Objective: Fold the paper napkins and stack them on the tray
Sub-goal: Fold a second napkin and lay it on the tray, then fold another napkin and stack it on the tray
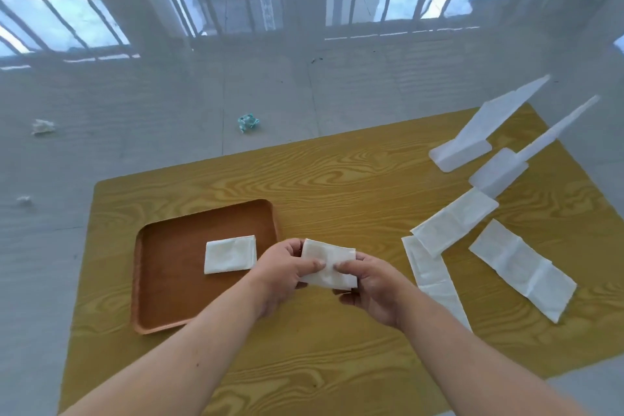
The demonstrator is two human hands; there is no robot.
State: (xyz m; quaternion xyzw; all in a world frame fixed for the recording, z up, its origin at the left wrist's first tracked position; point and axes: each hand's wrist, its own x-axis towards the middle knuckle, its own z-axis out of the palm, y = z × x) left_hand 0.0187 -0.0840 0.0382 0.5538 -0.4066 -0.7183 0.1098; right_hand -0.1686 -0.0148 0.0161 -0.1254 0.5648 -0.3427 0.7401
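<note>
Pinching a folded napkin [329, 268] between them, the left hand [282, 268] and right hand [369, 284] each keep a closed grip on it; the tray [158, 287], with one folded napkin inside [230, 254], lies just left, nearer the left hand

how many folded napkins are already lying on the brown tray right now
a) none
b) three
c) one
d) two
c, a single folded napkin lies on the brown tray; a second napkin is held between the left hand and right hand above the table, not on the tray.
</note>
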